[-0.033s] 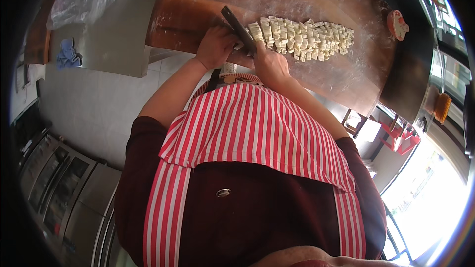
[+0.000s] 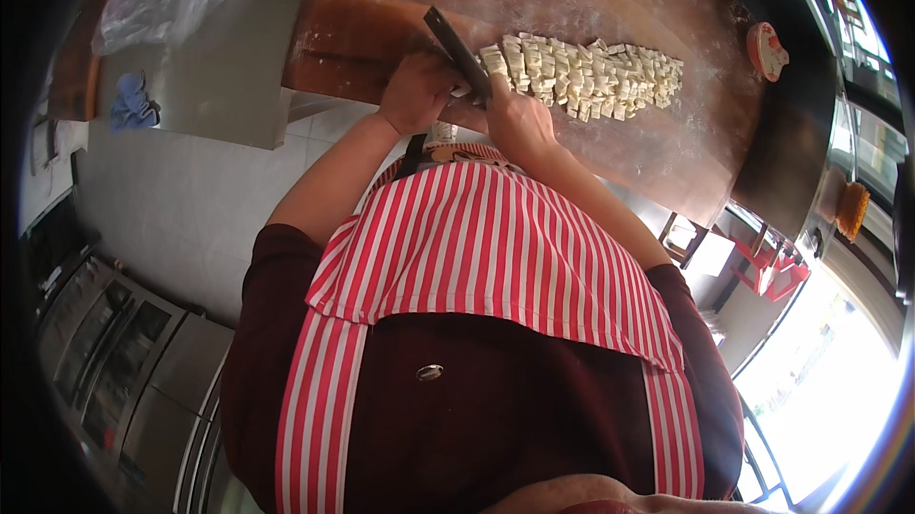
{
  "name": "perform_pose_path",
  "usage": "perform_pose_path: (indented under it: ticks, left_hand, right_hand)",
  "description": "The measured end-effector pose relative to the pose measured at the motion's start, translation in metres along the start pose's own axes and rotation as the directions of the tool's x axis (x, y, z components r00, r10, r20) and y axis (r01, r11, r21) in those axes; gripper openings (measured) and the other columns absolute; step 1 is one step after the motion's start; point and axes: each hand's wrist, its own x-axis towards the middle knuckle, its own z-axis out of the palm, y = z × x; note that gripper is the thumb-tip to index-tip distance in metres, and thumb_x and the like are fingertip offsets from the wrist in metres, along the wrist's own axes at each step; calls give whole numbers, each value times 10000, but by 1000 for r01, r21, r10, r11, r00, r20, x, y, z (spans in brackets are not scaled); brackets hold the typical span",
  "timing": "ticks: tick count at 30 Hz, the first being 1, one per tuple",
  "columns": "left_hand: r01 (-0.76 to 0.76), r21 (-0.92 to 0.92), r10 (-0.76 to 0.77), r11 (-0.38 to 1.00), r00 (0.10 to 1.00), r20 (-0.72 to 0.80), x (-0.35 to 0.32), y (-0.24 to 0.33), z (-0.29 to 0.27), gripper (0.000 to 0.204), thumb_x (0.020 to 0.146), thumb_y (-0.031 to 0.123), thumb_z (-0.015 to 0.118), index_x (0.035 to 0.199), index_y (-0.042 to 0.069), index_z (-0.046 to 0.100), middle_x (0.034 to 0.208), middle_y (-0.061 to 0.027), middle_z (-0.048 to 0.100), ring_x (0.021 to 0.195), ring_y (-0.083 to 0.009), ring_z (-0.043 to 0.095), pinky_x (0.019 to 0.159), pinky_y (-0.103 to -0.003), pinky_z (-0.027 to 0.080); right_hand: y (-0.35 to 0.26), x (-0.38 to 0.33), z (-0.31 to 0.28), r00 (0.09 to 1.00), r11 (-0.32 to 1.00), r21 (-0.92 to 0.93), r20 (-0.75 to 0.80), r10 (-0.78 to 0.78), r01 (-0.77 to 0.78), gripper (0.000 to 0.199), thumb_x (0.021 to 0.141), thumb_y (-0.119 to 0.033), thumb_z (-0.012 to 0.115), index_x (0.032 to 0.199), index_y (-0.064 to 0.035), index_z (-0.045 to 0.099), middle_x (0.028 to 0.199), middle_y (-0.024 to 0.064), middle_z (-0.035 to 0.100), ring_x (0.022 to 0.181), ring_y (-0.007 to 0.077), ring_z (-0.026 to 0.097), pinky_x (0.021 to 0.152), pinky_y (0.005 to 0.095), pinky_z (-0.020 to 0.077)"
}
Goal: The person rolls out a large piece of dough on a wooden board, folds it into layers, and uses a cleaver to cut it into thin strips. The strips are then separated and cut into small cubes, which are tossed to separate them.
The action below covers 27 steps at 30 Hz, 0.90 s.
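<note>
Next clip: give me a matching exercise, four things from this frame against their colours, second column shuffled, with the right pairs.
Things:
1. apron
2. cloth
3. dough pieces
4. board

Colours:
A. pale cream
B. reddish brown
C. red and white stripes
D. blue

Pairs: 1-C, 2-D, 3-A, 4-B

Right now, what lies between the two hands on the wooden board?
In the head view, a dark cleaver blade lies between the left hand and right hand, beside the cut dough pieces.
</note>
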Motion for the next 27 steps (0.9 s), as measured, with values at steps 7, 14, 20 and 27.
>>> perform_pose_path:
  ticks: [7, 14, 20, 27]
  left_hand:
    - [62, -9, -62, 998, 993, -100, -20, 0, 1, 190, 849, 42, 579, 1021, 70, 654, 956, -135, 642, 895, -354, 591, 794, -460, 461]
    - [112, 15, -108, 994, 980, -170, -43, -1, 5, 213, 826, 83, 601, 1033, 50, 638, 944, -127, 641, 888, -350, 589, 789, -467, 455]
    - [47, 103, -45, 994, 999, -30, -35, 13, -2, 214, 807, 136, 666, 1008, 84, 614, 941, -128, 610, 892, -357, 566, 783, -455, 435]
    - [80, 130, -74, 988, 996, -50, -31, 12, 14, 165, 794, 129, 676, 948, 102, 625, 926, -84, 621, 879, -303, 581, 779, -436, 448]
  right_hand:
    - [-3, 15, -13, 992, 998, 63, -123, 38, -30, 245, 924, -209, 563, 1080, -50, 463, 682, 262, 635, 663, 462, 639, 590, 555, 488]
    - [-10, -23, -23, 991, 999, -29, 129, -21, 25, 259, 926, -175, 546, 1138, -54, 458, 690, 241, 640, 619, 447, 633, 559, 543, 477]
    - [-19, -17, -8, 960, 993, -102, 279, -25, 56, 270, 885, -92, 519, 1130, -41, 417, 822, 233, 692, 764, 404, 691, 648, 490, 522]
    - [-7, -9, -33, 977, 974, 116, 110, 184, -197, 218, 945, -205, 556, 1132, -99, 516, 827, 231, 686, 780, 407, 683, 682, 498, 530]
